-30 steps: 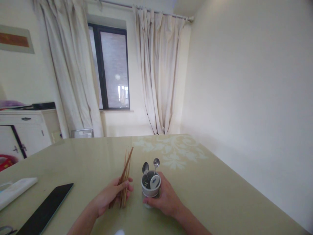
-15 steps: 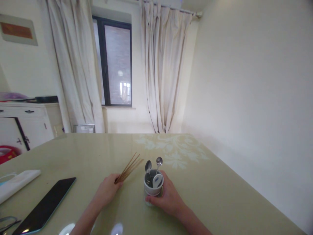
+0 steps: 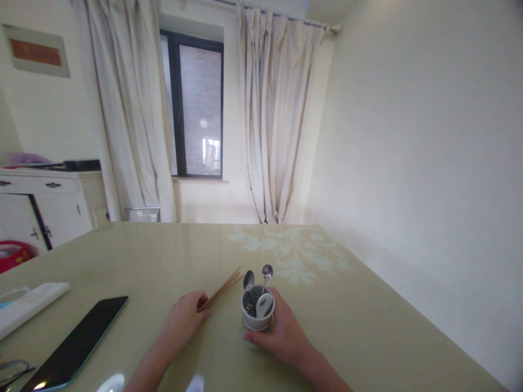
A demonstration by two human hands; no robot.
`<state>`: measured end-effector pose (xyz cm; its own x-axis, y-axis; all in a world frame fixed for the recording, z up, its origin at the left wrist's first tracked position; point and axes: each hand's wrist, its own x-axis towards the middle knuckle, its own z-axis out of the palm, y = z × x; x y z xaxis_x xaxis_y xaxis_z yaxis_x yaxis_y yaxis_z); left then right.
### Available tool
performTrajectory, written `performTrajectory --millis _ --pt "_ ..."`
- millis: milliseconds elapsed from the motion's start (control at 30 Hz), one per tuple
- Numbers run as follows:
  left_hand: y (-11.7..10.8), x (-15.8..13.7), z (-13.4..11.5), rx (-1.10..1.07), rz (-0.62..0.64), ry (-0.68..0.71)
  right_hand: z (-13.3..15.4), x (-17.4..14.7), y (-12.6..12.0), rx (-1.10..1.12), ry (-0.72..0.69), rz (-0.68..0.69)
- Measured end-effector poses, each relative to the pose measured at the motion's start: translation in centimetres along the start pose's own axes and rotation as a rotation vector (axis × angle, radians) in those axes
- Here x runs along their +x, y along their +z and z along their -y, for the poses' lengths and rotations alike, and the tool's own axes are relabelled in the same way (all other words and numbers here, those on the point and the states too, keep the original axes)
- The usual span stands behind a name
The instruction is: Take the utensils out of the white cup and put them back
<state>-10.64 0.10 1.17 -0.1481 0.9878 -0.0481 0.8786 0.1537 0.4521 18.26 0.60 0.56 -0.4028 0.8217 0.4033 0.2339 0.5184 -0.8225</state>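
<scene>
My left hand (image 3: pixel 188 317) is closed on a small bundle of chopsticks (image 3: pixel 223 290), gripping their near ends while the far ends point up and right. Just right of their tips stands a whitish-grey cup (image 3: pixel 257 322). My right hand (image 3: pixel 286 333) wraps round the cup from its right side, thumb across the front. Inside the cup are a darker metal spoon (image 3: pixel 249 280), a shiny round-bowled spoon (image 3: pixel 267 271) and a white oval-ended piece (image 3: pixel 263 305) with a dark mark. The chopstick tips come close to the cup's rim; the lower parts of the spoons are hidden.
A black tablet-like slab (image 3: pixel 77 343) lies at the left of the glossy table (image 3: pixel 368 326), with a long white case (image 3: pixel 35 305) beyond it. Wire-like loops (image 3: pixel 14 370) sit at the lower left corner. A wall (image 3: pixel 429 163) runs along the right edge.
The chopsticks have tilted lower and closed into a tighter bundle, and my left hand has shifted slightly right toward the cup. My right hand keeps its hold on the cup.
</scene>
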Motion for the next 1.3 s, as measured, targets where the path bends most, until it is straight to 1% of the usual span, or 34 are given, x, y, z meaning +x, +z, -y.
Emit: performTrajectory --millis 133,200,300,400,533,700,933,1133,1300 --pt "-0.1 -0.2 -0.2 0.014 -0.011 0.001 0.3 0.0 0.0 -0.006 0.002 0.006" --pt "0.2 -0.2 -0.3 0.002 -0.049 0.032 0.3 0.0 0.0 -0.003 0.001 -0.002" --pt "1.1 -0.1 -0.1 0.036 -0.137 0.105 0.1 0.0 0.0 0.006 0.0 -0.01" --pt "2.2 0.4 0.4 0.091 -0.172 0.16 0.1 0.0 0.0 -0.002 -0.005 -0.005" --pt "2.8 1.0 1.1 0.103 -0.148 0.205 0.4 0.0 0.0 -0.023 0.009 -0.009" --pt "2.4 1.0 1.4 0.175 -0.152 0.256 0.6 0.1 0.0 -0.001 -0.005 0.0" --pt "1.2 0.4 0.8 0.286 -0.15 0.228 1.0 0.1 -0.1 -0.029 0.017 -0.018" --pt "0.2 0.3 1.4 0.277 -0.132 0.211 0.8 0.1 -0.1 -0.011 0.02 -0.008" --pt "1.2 0.3 1.1 0.212 -0.111 0.23 0.8 0.1 0.0 -0.029 0.009 -0.013"
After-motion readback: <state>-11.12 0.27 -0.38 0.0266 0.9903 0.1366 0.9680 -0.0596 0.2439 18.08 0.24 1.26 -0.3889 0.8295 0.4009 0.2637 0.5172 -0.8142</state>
